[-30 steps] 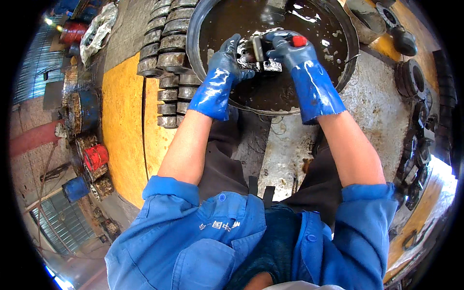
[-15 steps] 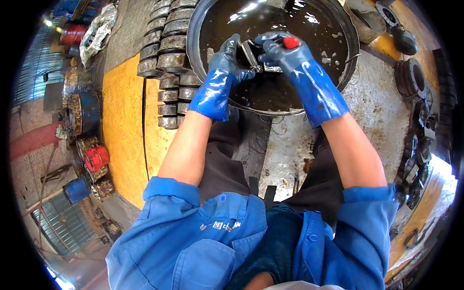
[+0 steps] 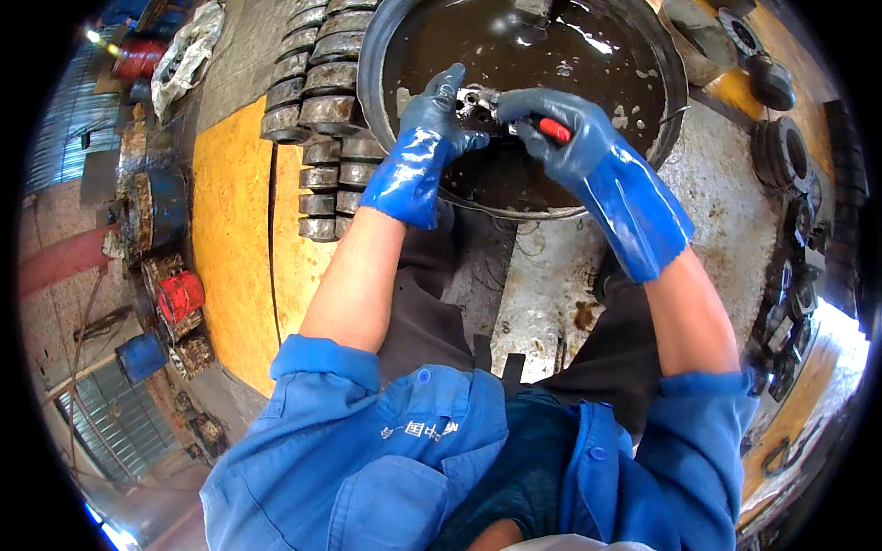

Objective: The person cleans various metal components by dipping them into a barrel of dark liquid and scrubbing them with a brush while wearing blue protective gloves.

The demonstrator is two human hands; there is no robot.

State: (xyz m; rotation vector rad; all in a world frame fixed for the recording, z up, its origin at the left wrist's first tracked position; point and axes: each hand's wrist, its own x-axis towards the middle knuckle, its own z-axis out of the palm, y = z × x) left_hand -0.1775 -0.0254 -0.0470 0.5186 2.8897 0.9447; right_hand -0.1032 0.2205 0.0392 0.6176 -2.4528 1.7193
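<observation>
A metal block with round holes (image 3: 475, 108) is gripped in my left hand (image 3: 428, 118), over dark liquid in a wide round basin (image 3: 369, 78). My right hand (image 3: 571, 138) is closed around a red-handled tool (image 3: 554, 129). Its working end is hidden at the block's right side, so its kind cannot be made out. Both hands wear wet blue rubber gloves. At the basin's far side, a grey block-like piece (image 3: 533, 9) stands partly in the liquid.
Stacked dark metal rings (image 3: 331, 110) stand just left of the basin, beside a yellow board (image 3: 230, 248). To the right lie ring-shaped parts (image 3: 785, 151) and smaller metal pieces (image 3: 799, 294). A metal container (image 3: 694, 37) touches the basin's far right.
The block has turned, so its holed face now shows. My right wrist has swung right and nearer to me, and more of the red handle is visible. My left hand has barely moved.
</observation>
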